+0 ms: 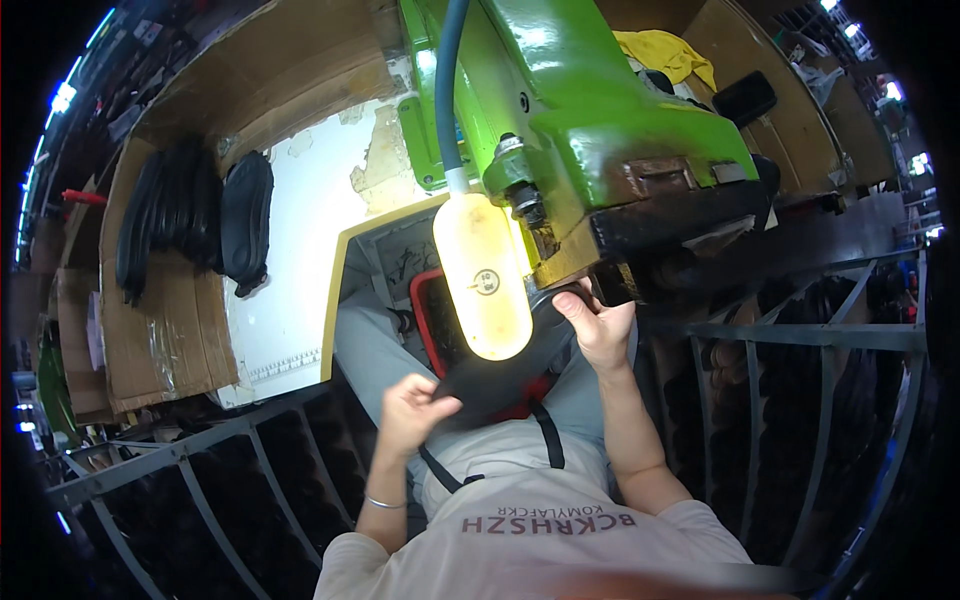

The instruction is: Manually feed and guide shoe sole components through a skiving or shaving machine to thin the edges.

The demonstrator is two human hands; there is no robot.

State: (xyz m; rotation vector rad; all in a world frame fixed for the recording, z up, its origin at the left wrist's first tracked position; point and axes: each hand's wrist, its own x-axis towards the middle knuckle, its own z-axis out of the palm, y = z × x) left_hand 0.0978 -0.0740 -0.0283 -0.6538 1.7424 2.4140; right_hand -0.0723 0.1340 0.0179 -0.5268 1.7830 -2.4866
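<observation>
A dark, flexible black piece point(505, 378), perhaps a shoe part, stretches between my hands below the machine head. At its left end my left hand point(408, 412) is closed, with thumb and fingers pinching the edge. My right hand point(603, 330) grips the other end, thumb on top, close under the metal working part of the green machine point(620, 130). Some of the right fingers are hidden behind the piece and the machine. A glowing oval lamp point(482, 275) covers part of the black piece.
Left on the white table point(300, 230), several similar black pieces point(180, 210) lie in and beside a cardboard box point(160, 345). A red container point(425, 300) is between my legs. Another cardboard box with a yellow cloth point(668, 55) stands behind the machine. Metal rails point(830, 338) flank me.
</observation>
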